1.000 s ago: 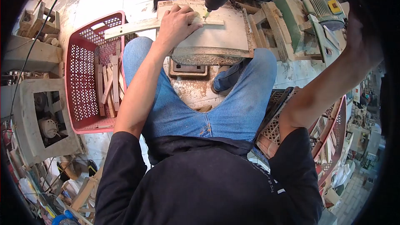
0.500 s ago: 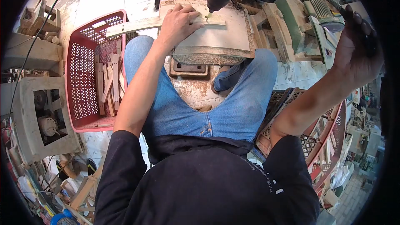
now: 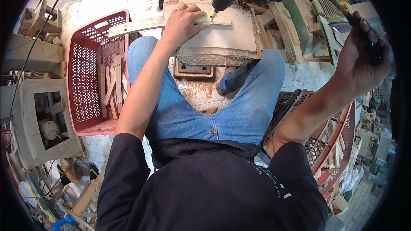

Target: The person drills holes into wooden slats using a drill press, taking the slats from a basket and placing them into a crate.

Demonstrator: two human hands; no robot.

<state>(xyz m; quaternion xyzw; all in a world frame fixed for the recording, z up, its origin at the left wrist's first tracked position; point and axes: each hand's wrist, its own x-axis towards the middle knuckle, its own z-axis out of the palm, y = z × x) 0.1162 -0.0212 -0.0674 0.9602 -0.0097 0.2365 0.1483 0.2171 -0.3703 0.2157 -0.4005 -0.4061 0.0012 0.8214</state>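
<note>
My left hand (image 3: 184,23) is closed over a pale wooden strip (image 3: 143,26), pressing it on a flat board (image 3: 222,42) beneath the drill press. A hole shows near the strip's left end, which reaches past the board. Just right of my fingers, the drill chuck (image 3: 223,1) points down with its bit (image 3: 212,16) at the strip; whether the tip is inside the wood I cannot tell. Far to the right, my right hand (image 3: 361,60) is wrapped around the dark lever handle (image 3: 376,53) of the drill press.
A red plastic basket (image 3: 84,70) with several wooden strips (image 3: 112,85) stands left of my knee. Another basket (image 3: 336,145) with wood pieces is on the right. Sawdust lies on the board's edge and the floor (image 3: 199,94). A motor (image 3: 327,8) stands at the back right.
My right hand has moved slightly down and inward with the lever handle. My left hand and the wooden strip stay in place.
</note>
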